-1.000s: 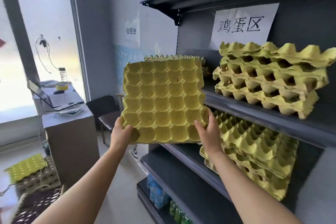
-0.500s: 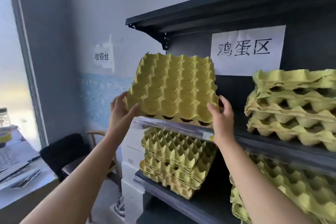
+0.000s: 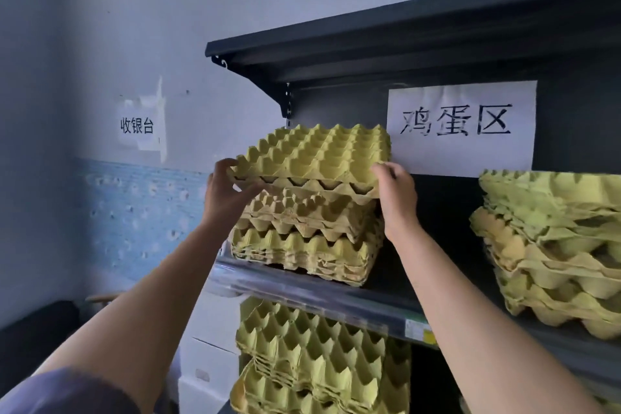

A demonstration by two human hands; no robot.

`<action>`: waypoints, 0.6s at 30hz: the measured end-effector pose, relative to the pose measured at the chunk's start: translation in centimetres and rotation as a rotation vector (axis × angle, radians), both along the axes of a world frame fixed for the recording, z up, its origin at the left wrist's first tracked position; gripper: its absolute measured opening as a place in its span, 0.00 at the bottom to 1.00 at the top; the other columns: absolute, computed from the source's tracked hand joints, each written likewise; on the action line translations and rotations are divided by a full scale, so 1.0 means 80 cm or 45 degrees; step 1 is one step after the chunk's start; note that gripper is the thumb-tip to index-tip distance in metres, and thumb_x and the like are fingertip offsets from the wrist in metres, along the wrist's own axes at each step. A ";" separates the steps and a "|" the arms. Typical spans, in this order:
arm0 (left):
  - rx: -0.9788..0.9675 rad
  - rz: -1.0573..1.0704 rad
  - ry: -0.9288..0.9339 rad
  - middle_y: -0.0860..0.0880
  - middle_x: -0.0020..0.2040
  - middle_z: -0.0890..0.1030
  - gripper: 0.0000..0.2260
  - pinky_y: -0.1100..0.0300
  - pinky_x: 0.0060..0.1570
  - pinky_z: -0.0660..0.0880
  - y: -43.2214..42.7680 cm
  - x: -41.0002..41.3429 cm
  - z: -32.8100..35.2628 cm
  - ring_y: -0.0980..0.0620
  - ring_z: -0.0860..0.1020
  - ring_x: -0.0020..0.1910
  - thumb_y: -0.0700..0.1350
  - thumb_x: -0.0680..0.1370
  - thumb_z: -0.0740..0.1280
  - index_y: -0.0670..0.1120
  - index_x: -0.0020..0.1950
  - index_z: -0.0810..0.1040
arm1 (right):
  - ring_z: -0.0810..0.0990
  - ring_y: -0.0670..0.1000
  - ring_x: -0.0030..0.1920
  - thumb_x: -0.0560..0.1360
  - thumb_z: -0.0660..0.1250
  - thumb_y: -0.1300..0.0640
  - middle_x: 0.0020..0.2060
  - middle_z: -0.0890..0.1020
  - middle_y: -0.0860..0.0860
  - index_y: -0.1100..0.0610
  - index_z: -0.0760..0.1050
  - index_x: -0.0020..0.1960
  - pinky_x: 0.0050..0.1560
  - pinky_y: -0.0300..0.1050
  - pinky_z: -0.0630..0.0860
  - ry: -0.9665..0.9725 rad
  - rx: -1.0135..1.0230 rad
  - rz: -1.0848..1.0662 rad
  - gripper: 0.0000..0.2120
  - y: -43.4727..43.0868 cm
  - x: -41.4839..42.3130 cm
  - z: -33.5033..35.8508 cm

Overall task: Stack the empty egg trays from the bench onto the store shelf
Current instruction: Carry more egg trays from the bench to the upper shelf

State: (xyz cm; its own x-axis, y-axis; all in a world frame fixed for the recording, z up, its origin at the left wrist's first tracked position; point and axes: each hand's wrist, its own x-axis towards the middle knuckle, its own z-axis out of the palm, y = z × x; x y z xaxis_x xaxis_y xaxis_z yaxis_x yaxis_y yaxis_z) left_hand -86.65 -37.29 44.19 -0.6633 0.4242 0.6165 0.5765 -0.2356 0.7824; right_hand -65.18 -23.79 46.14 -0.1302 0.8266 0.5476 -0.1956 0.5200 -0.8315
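Observation:
A yellow egg tray (image 3: pixel 319 155) lies nearly flat on top of a stack of yellow trays (image 3: pixel 302 239) at the left end of the dark upper shelf (image 3: pixel 302 292). My left hand (image 3: pixel 225 195) grips the top tray's near-left corner, thumb under its edge. My right hand (image 3: pixel 398 198) holds its near-right corner, fingers curled over the rim. The bench is out of view.
A second tray stack (image 3: pixel 551 245) stands at the right on the same shelf. More trays (image 3: pixel 319 360) fill the shelf below. A paper sign (image 3: pixel 460 128) hangs on the shelf back. White boxes (image 3: pixel 208 346) and a dark chair (image 3: pixel 37 329) stand at lower left.
Both hands have carried the tray up from in front of the shelf edge and laid it flatter onto the left stack. My view has risen and moved closer to the shelf.

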 end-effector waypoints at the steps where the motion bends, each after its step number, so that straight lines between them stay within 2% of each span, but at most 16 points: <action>1: 0.001 -0.012 -0.021 0.42 0.56 0.77 0.31 0.43 0.58 0.72 0.009 -0.008 0.003 0.43 0.75 0.57 0.61 0.55 0.71 0.57 0.55 0.68 | 0.74 0.42 0.42 0.74 0.63 0.47 0.41 0.76 0.43 0.47 0.72 0.44 0.38 0.40 0.69 -0.030 0.009 -0.015 0.04 0.007 -0.007 0.002; 5: -0.040 -0.046 -0.049 0.41 0.57 0.77 0.31 0.42 0.58 0.72 0.037 -0.040 -0.006 0.43 0.76 0.55 0.64 0.55 0.69 0.58 0.55 0.69 | 0.74 0.42 0.42 0.76 0.60 0.39 0.41 0.76 0.43 0.51 0.72 0.50 0.42 0.43 0.69 -0.175 0.048 -0.092 0.15 0.031 -0.032 -0.003; 8: -0.145 0.141 -0.020 0.45 0.58 0.74 0.25 0.42 0.61 0.66 0.054 -0.053 -0.030 0.43 0.75 0.53 0.67 0.64 0.62 0.59 0.57 0.69 | 0.75 0.47 0.46 0.77 0.55 0.37 0.41 0.75 0.43 0.54 0.73 0.55 0.46 0.45 0.68 -0.325 0.168 -0.203 0.23 0.033 -0.041 -0.022; 10: -0.155 0.275 0.037 0.47 0.59 0.72 0.22 0.45 0.60 0.59 0.064 -0.058 -0.037 0.43 0.73 0.56 0.66 0.68 0.57 0.60 0.59 0.68 | 0.74 0.46 0.46 0.78 0.53 0.38 0.40 0.74 0.39 0.54 0.74 0.56 0.46 0.44 0.66 -0.278 0.235 -0.248 0.22 0.033 -0.045 -0.033; 12: -0.094 0.274 0.026 0.47 0.59 0.72 0.21 0.45 0.59 0.58 0.069 -0.060 -0.036 0.44 0.71 0.58 0.64 0.69 0.54 0.60 0.59 0.69 | 0.75 0.45 0.45 0.78 0.54 0.38 0.40 0.75 0.40 0.54 0.75 0.54 0.46 0.43 0.67 -0.226 0.243 -0.269 0.22 0.032 -0.047 -0.040; 15: -0.061 0.274 0.051 0.48 0.61 0.72 0.22 0.45 0.58 0.60 0.073 -0.068 -0.038 0.45 0.70 0.60 0.63 0.71 0.53 0.58 0.62 0.67 | 0.74 0.40 0.43 0.78 0.54 0.38 0.40 0.77 0.40 0.52 0.75 0.51 0.44 0.40 0.67 -0.194 0.197 -0.299 0.20 0.031 -0.048 -0.044; 18: -0.003 0.218 0.015 0.48 0.60 0.74 0.23 0.47 0.56 0.63 0.072 -0.080 -0.042 0.45 0.70 0.59 0.63 0.72 0.52 0.54 0.62 0.69 | 0.75 0.40 0.41 0.78 0.55 0.38 0.38 0.77 0.41 0.49 0.74 0.47 0.41 0.39 0.67 -0.147 0.174 -0.377 0.16 0.026 -0.052 -0.046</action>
